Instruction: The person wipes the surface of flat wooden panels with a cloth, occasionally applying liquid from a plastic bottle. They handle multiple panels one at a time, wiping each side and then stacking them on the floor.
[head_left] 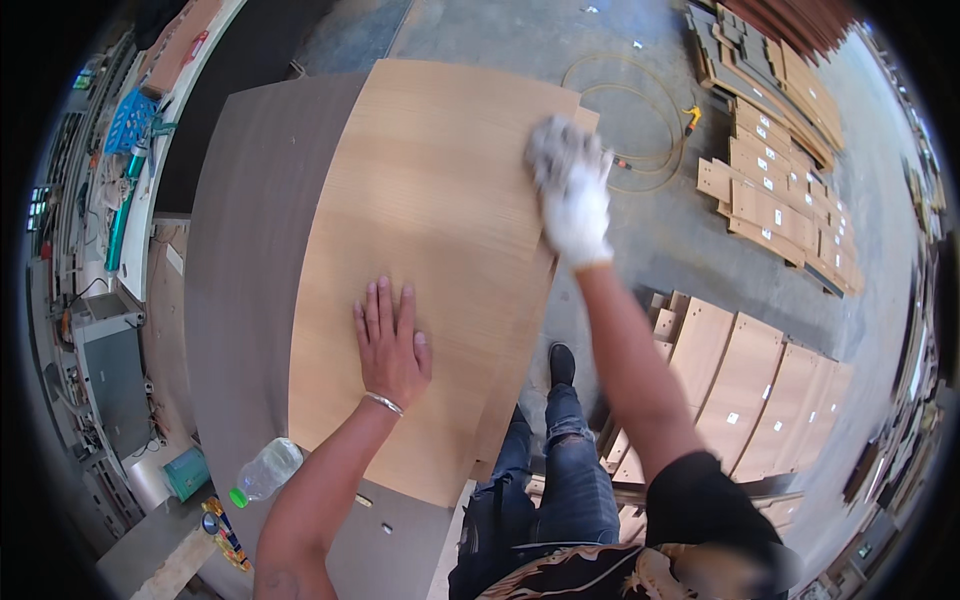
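A light wood panel [430, 200] lies across a larger grey-brown board [250, 220]. My bare left hand [392, 345] rests flat on the panel's lower middle, its fingers stretched out and holding nothing. At the panel's far right edge, my right hand [577, 220] wears a white glove. Under its fingers is what looks like a crumpled grey rag [555, 148], pressed on the panel; motion blurs it. Another wood edge [515, 375] shows beneath the panel's right side.
A clear plastic bottle [268, 470] with a green cap lies beside my left forearm. Stacked wood panels [740, 370] stand at the right, with more piles [780, 200] beyond. A coiled yellow hose [660, 180] lies on the floor. A shelf edge [165, 130] runs along the left.
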